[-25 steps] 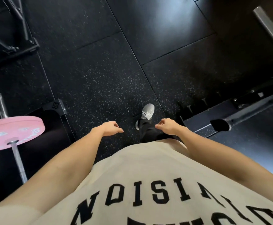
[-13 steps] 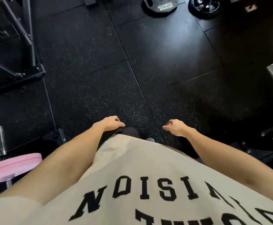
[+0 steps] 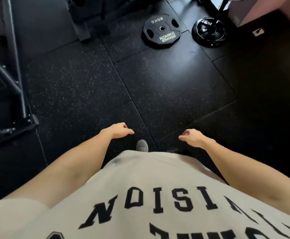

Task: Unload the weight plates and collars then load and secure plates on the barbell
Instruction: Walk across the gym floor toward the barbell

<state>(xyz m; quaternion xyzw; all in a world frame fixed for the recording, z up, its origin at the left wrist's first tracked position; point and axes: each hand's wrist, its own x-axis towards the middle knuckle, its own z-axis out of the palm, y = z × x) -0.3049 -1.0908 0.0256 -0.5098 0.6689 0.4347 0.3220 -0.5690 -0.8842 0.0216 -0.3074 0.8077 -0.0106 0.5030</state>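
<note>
Head view is looking down over a beige shirt (image 3: 140,195) printed with black letters, of which "NOISI" is readable. Lying flat on the black rubber floor (image 3: 166,87) well ahead is a black weight plate (image 3: 161,31) marked "25KG" and "HAMMER STRENGTH". Left hand (image 3: 118,131) and right hand (image 3: 192,138) are hanging in front of the body, fingers loosely curled, holding nothing and touching nothing. A grey shoe toe (image 3: 142,145) is showing between them.

one black weight plate (image 3: 161,29) lies flat on the floor; one round black base (image 3: 209,31) just right of it; two empty hands, left hand (image 3: 118,130), right hand (image 3: 193,139), nearer than it; one grey shoe toe (image 3: 142,145) between them.
</note>
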